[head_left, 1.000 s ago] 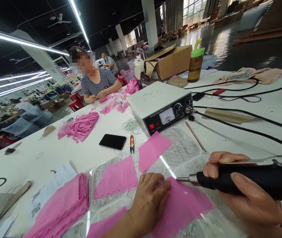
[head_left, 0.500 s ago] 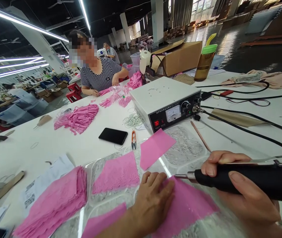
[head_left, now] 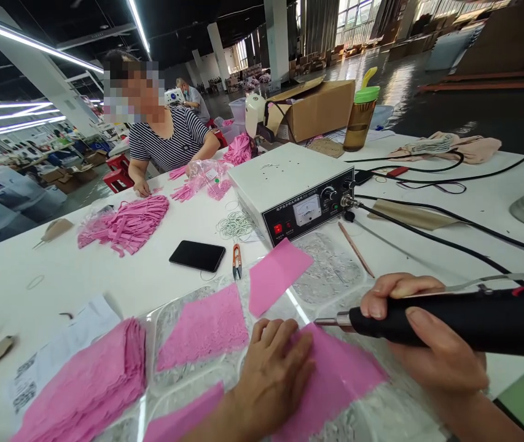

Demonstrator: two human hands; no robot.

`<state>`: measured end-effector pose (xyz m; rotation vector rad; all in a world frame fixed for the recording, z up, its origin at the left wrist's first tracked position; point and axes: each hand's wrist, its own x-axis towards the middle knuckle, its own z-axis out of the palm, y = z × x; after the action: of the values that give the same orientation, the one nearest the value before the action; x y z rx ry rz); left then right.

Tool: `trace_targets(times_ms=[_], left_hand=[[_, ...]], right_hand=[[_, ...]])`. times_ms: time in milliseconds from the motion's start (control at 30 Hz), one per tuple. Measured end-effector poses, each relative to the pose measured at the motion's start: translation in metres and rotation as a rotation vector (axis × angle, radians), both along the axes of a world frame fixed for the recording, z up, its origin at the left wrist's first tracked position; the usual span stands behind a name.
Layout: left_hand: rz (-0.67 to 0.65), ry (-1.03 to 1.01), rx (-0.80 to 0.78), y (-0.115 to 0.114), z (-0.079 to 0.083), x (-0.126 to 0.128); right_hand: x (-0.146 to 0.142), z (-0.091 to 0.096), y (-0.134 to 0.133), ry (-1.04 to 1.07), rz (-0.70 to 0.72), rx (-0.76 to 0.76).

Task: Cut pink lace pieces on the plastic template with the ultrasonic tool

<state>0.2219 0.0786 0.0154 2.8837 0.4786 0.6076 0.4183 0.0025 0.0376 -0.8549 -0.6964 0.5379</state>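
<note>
My right hand [head_left: 432, 331] is wrapped round a handheld ultrasonic spot welder [head_left: 464, 322], black with a metal tip. The tip points left and meets the upper corner of a pink fabric piece [head_left: 335, 374]. Flat on that same piece lies my left hand [head_left: 273, 374], fingers stretched forward beside the tip. A lace-patterned pink piece [head_left: 206, 328] and a plain pink piece [head_left: 280, 273] lie just beyond on the clear, patterned mat [head_left: 330, 270]. Another pink piece [head_left: 185, 417] is partly hidden by my left forearm.
A stack of pink fabric [head_left: 89, 387] sits at left. Behind the mat are a phone [head_left: 197, 255], thread snips [head_left: 236, 261] and the welder's control box [head_left: 289, 184], whose cable [head_left: 432, 236] runs right. Across the table a person [head_left: 174, 138] handles pink strips. A bottle [head_left: 360, 126] stands at the back.
The view has shifted a little to the right, so everything sits further left. Both hands, the welder and the fabric keep nearly the same places relative to each other.
</note>
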Motion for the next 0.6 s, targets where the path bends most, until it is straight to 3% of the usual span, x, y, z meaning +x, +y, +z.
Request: trace_targets(times_ms=[167,600], left_hand=[[-0.032,0.023,-0.023,-0.003,0.004,0.001],[-0.020,0.047,-0.002,-0.005,0.001,0.005]], right_hand=[[0.011,0.003,-0.013,0.090,-0.038,-0.027],[0.010,-0.004,-0.020,0.044,-0.012,-0.048]])
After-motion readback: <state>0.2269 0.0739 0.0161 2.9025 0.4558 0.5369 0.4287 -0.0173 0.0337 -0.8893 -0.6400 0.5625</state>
